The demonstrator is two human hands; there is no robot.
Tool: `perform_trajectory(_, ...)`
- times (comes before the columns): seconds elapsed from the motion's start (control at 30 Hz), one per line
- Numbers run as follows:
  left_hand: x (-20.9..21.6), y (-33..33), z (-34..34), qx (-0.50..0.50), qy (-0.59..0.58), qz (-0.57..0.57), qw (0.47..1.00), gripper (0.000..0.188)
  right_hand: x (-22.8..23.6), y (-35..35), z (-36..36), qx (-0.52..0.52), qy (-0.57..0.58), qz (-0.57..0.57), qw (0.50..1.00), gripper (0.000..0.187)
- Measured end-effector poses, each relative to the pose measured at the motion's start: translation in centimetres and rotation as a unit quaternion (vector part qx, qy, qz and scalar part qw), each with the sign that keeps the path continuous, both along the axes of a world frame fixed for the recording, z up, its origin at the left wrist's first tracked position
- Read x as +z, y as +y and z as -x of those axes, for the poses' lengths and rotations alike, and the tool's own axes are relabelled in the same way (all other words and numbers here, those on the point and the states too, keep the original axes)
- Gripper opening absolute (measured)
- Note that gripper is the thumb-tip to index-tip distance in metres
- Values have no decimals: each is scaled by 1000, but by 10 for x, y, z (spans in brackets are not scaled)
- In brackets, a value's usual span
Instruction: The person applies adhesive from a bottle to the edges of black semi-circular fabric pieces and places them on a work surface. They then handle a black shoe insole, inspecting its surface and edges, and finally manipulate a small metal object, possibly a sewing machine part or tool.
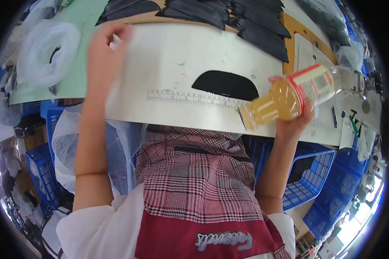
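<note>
My right hand (296, 118) is wrapped round a clear bottle (285, 100) of yellow liquid with a red and cream label. The bottle is tilted, its neck pointing down and to the left over the table's front part. Whether a cap sits on its mouth I cannot make out. Up at the left, my left hand (108, 49) is raised and smeared by motion, its fingers curled together. A small white patch shows between them, too blurred to name. A black half-oval piece (224, 83) lies on the white table (160, 60), just behind a ruler scale (194, 98).
Stacks of black curved pieces (194, 13) lie along the far edge on a tan board. At the left is a roll of white plastic (47, 54) on a green surface. Blue crates (309, 177) stand below the table. A pen (334, 116) lies at the right.
</note>
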State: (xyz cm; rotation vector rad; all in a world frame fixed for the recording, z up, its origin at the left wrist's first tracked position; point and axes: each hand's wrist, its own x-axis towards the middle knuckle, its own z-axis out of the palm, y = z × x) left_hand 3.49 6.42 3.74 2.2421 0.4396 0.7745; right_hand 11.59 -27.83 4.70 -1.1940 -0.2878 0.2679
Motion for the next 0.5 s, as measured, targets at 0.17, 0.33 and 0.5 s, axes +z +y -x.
perform_trajectory(0.17, -12, -99, 29, -117, 85, -19, 989, 8, 24, 33, -4, -77, -179, 132, 972, 52)
perform_trajectory(0.33, -16, -113, 30, -89, 59, -59, 993, 10, 37, 66, 11, -62, -295, 273, 914, 39)
perform_trajectory(0.5, -18, -121, 23, -79, 48, -67, 994, 10, 39, 80, 15, -33, -345, 303, 888, 36)
